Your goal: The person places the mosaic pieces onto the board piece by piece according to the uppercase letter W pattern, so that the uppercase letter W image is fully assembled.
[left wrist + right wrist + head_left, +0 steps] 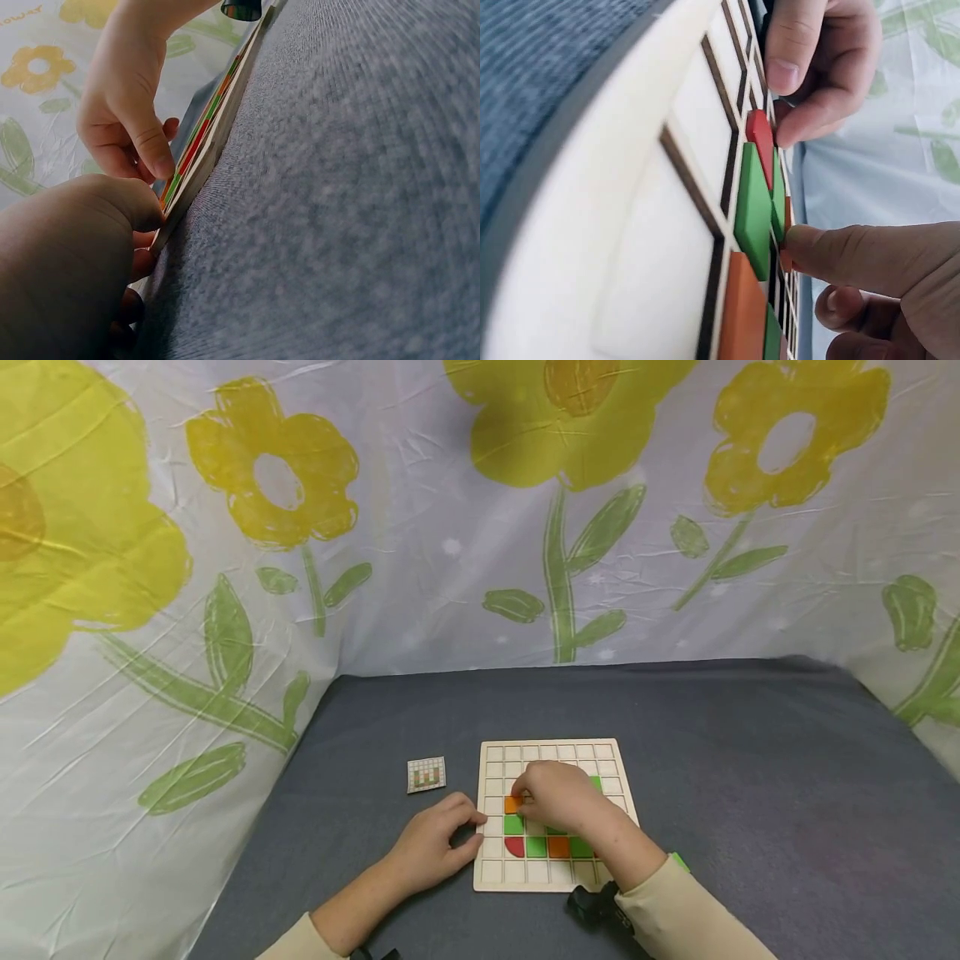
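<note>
A pale wooden grid board [555, 874] lies on dark grey cloth, with red, green and orange tiles in some squares. My right hand [558, 795] is over it, thumb and forefinger pinching an orange tile [512, 805] in the left part of the grid; the thumb overlaps that tile in the right wrist view. Below it are a green tile [513, 825] and a rounded red tile [514, 847]. My left hand [433, 839] holds the board's left edge with thumb and fingers. The right hand and forearm hide part of the grid.
A small card [426, 774] printed with a coloured grid pattern lies left of the board. Beside the right sleeve [690, 914], a bit of a green piece [680, 862] shows. A white sheet [420, 527] with yellow flowers hangs behind the cloth-covered surface [750, 793].
</note>
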`<act>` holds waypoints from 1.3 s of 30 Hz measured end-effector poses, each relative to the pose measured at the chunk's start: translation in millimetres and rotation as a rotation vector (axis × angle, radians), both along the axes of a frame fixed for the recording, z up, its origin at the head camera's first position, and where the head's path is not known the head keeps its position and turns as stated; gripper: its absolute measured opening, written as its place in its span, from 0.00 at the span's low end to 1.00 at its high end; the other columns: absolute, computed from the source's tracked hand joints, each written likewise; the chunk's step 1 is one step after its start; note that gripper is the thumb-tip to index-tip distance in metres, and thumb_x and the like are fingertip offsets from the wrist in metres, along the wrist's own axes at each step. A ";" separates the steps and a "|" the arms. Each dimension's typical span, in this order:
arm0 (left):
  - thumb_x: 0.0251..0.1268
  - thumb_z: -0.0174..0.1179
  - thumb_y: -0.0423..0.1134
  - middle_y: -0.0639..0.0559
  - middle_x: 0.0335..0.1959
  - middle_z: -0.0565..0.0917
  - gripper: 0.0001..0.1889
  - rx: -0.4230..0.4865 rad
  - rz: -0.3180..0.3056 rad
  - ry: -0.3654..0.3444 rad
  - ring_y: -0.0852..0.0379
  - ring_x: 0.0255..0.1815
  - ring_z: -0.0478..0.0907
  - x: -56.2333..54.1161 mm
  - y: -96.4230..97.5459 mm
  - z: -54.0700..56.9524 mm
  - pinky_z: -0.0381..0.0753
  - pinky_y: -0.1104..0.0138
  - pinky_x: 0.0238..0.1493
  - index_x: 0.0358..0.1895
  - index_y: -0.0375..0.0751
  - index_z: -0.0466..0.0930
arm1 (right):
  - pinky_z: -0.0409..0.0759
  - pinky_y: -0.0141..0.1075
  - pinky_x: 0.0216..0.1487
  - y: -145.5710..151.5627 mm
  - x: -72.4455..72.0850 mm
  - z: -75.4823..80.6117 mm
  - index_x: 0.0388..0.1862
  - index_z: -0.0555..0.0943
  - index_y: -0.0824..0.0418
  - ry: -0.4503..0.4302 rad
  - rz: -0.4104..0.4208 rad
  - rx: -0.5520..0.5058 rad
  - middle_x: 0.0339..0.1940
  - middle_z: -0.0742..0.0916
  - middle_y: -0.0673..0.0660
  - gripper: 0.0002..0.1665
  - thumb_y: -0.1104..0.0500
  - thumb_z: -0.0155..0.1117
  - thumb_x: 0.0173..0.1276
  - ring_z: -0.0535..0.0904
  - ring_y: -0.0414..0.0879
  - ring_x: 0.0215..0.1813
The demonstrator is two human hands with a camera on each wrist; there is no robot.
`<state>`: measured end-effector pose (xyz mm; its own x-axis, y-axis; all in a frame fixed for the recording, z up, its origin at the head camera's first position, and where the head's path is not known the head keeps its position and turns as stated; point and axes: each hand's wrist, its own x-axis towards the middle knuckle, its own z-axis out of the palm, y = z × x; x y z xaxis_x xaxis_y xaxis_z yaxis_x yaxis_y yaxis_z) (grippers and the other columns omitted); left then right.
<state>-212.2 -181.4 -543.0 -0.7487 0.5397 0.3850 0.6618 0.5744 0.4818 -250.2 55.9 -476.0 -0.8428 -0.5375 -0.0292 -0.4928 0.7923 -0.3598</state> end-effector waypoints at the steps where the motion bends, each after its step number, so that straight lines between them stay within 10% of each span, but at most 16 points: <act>1: 0.64 0.70 0.36 0.63 0.42 0.78 0.09 0.000 0.000 -0.001 0.67 0.38 0.75 0.0 0.0 0.0 0.79 0.68 0.41 0.45 0.49 0.85 | 0.80 0.43 0.40 0.3 0.1 -0.5 0.41 0.92 0.53 0.004 0.006 -0.003 0.39 0.89 0.49 0.07 0.58 0.76 0.63 0.83 0.45 0.40; 39: 0.65 0.69 0.37 0.63 0.43 0.78 0.09 -0.014 0.009 -0.028 0.67 0.38 0.75 1.4 0.3 2.1 0.79 0.68 0.42 0.47 0.49 0.85 | 0.72 0.30 0.30 100.3 46.3 5.6 0.47 0.90 0.55 0.185 0.044 -0.189 0.34 0.79 0.37 0.09 0.57 0.72 0.69 0.69 0.32 0.28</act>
